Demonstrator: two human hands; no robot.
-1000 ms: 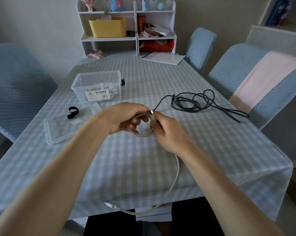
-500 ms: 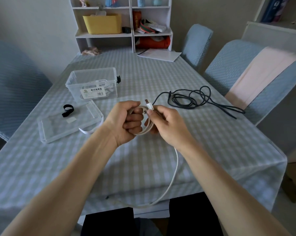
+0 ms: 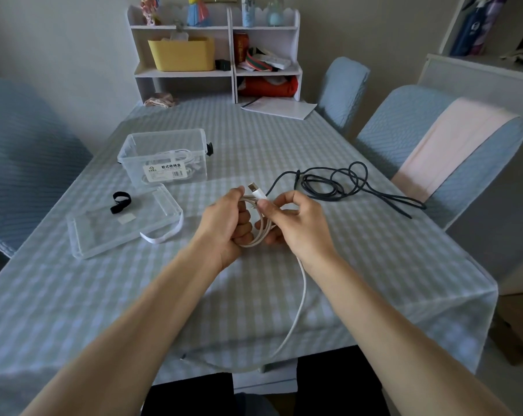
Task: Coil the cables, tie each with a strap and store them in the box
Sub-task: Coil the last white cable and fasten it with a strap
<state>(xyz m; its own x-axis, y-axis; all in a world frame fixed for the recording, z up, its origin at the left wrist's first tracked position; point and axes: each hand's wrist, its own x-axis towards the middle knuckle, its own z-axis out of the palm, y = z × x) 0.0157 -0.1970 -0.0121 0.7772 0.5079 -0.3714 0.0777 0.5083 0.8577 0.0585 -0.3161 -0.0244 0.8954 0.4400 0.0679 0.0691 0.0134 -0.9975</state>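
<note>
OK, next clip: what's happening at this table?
A person is winding a white cable into a coil. The left hand grips the loops, the right hand pinches the cable near its plug, and the loose tail hangs over the table edge. A dark cable lies uncoiled on the tablecloth. The clear box stands open with a white cable already inside; its lid, a black strap and a white strap lie nearby.

Chinese label "歌式收纳盒" on the clear box [image 3: 164, 154]; smaller print beneath unreadable.
</note>
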